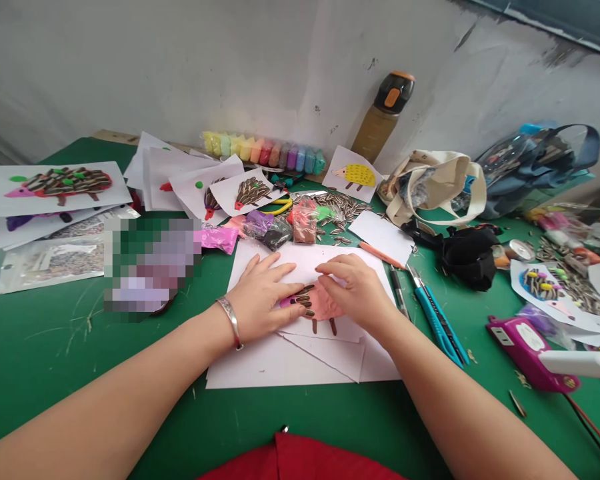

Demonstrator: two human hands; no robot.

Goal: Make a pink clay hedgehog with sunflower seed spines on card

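On white paper (240, 370) lies a pink clay hedgehog shape (326, 303) with a purple head and two brown legs. Several striped sunflower seeds (306, 297) are set in its left part. My left hand (263, 297), with a silver bracelet on the wrist, rests on the paper with fingers spread, its fingertips beside the seeds. Over the upper right of the pink clay is my right hand (353, 287), thumb and forefinger brought near each other; whatever is between them is too small to make out.
Loose seeds (340, 207) and clay packets (305, 220) lie behind the paper. Finished hedgehog pictures (70, 187) are at the left. Blue scissors (437, 320), a black pen (399, 293) and an orange pen (380, 255) lie right; a bottle (383, 117) leans on the wall.
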